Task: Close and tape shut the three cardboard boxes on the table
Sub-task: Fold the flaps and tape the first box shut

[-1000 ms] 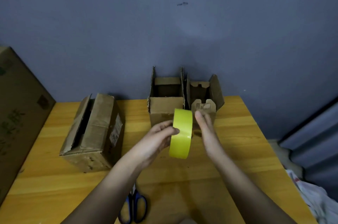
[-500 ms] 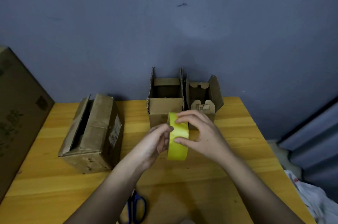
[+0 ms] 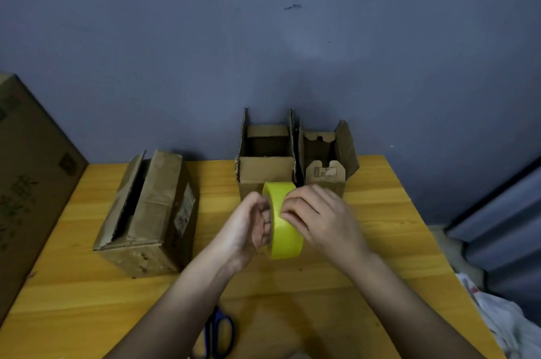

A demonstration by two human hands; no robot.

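The tape roll (image 3: pixel 283 222) is glossy yellow, held on edge above the table (image 3: pixel 380 241), its hole axis running 9 to 3 o'clock. The left hand (image 3: pixel 248 226) grips its left side; the right hand (image 3: pixel 314 216) pinches its band. Three boxes (image 3: pixel 265 166) sit from 10 to 12 o'clock.

Dim, soft picture. A pale light patch sits on the wall (image 3: pixel 310 45) at 12 o'clock; corners darken, desk (image 3: pixel 380 212) edges bow, forearms shadowed at 6 o'clock.
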